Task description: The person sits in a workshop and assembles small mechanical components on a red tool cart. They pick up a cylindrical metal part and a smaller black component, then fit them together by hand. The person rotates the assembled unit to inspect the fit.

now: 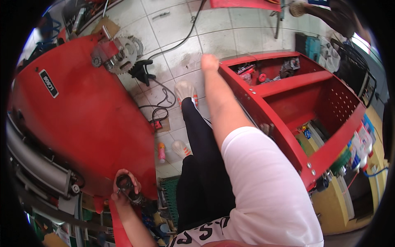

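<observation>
My left hand is at the lower left, beside the red machine housing. Its fingers curl round a dark, ring-shaped metal part; whether this part is loose or fixed to something below cannot be made out. My right arm stretches far forward, and my right hand is by the far left corner of a red metal frame with open compartments. That hand is blurred and its fingers are hidden, so I cannot see whether it grips anything.
Toothed metal discs and a black pedal-like part jut from the housing. A black cable crosses the tiled floor. A pink bottle stands near my feet. Small parts lie in the frame's far compartment. Another person's leg shows at top right.
</observation>
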The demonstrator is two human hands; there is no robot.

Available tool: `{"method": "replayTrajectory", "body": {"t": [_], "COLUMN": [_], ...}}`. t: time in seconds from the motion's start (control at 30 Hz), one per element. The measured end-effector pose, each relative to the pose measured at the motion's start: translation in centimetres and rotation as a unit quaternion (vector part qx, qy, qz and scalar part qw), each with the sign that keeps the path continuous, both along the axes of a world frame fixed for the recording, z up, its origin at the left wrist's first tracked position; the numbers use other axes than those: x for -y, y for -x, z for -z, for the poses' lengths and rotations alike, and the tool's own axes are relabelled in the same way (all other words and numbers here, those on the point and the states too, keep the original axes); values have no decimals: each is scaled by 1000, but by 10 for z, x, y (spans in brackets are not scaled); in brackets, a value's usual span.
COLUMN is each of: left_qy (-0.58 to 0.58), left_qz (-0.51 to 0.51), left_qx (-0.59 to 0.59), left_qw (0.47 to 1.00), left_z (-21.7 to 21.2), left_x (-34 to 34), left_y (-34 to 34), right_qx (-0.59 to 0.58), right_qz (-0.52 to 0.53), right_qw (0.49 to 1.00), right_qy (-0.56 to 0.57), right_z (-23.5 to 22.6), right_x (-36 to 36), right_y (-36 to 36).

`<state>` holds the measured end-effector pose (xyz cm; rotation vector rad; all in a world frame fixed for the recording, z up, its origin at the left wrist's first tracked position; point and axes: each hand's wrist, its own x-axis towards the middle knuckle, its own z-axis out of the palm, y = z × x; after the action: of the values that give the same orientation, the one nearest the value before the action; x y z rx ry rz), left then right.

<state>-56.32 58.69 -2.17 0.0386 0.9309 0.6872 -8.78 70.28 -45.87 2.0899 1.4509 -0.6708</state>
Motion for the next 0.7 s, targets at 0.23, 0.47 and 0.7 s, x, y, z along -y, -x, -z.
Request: {"method": "replayTrajectory", "body": {"t": [0.23, 0.47, 0.7], "left_qy": [-6, -120, -166], "left_qz": [-19, 67, 130], "left_qx": [-103, -132, -152], "left_qw": [994, 982, 966], "left_z": [2, -23, -69], "left_x": [13, -1, 69], "left_y": [-14, -79, -160], "right_qx": [-143, -318, -548], "right_qz": [260, 420, 373], "right_qw": [955, 848, 713], "right_qy": [23, -63, -230], "right_z": [-129, -212, -405], "right_x": [74, 171, 309], "right_y": [116, 189, 134]}}
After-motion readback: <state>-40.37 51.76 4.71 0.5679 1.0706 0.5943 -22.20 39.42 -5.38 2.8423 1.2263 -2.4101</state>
